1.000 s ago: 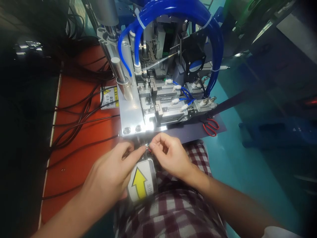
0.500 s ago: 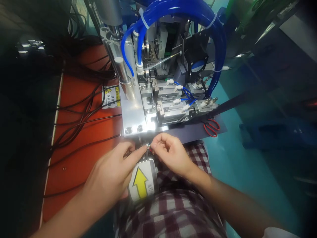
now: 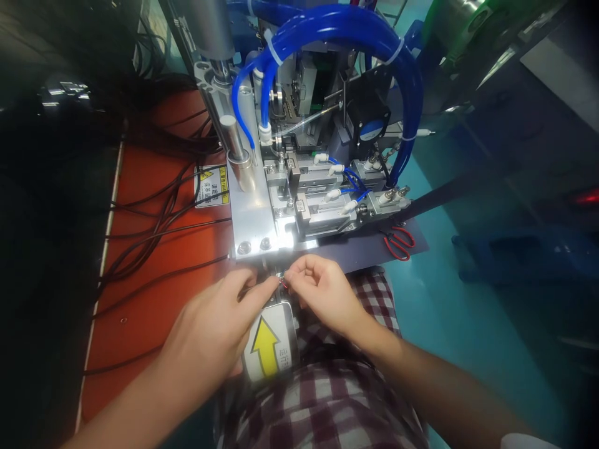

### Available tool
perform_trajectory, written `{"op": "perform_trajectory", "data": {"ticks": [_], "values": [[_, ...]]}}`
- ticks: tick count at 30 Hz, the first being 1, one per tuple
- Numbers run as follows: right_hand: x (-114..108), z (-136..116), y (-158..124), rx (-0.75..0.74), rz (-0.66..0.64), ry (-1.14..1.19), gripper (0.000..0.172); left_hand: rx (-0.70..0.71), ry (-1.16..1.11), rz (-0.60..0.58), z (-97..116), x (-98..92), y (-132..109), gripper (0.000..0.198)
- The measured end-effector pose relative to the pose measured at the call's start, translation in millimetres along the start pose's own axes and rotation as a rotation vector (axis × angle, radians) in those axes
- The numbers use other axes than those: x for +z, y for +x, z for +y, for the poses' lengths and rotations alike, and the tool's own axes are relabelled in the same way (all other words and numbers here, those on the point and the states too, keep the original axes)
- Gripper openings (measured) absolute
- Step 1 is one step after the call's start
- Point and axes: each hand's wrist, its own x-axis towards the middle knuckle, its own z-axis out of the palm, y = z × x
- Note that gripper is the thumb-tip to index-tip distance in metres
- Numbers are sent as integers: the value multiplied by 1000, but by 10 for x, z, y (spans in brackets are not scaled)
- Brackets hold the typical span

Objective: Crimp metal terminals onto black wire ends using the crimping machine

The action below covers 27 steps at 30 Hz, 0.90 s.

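My left hand is closed, thumb and finger pinched near the machine's front edge. Facing it, my right hand is curled with its fingertips pressed together. Between the two sets of fingertips shows a tiny piece with thin red and light strands, too small to name; both hands seem to pinch at it. Just below the fingers is a white plate with a yellow arrow. Right above them sits the metal block of the machine, with bolts along its front.
Blue air hoses arch over the pneumatic cylinders. Red-handled pliers or snips lie on the dark plate at right. Black cables run across the orange surface at left. A warning label sits beside the block.
The hands hold nearly the same pose at the same spot. The view has shifted very slightly, and the red strand between the fingertips looks a little different in angle.
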Motion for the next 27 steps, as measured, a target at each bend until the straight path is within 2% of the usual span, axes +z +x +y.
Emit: {"op": "perform_trajectory", "data": {"ticks": [3, 9, 15, 18, 22, 24, 27], "values": [[-9, -11, 5, 52, -56, 77, 15, 6, -30, 18, -4, 25, -5, 51], [20, 1, 26, 46, -24, 86, 17, 54, -121, 140, -31, 45, 35, 37], [2, 22, 20, 24, -29, 17, 16, 47, -73, 44, -16, -12, 30, 44], [-44, 35, -24, -92, -4, -154, 14, 35, -101, 50, -17, -4, 11, 47], [-60, 43, -74, -415, 164, -432, 10, 57, -129, 42, -52, 18, -1, 53], [-37, 51, -72, -467, 189, -454, 9, 46, -133, 40, -61, 23, -5, 54], [6, 71, -47, -469, 173, -477, 12, 40, -136, 59, -47, 36, -8, 52]]}}
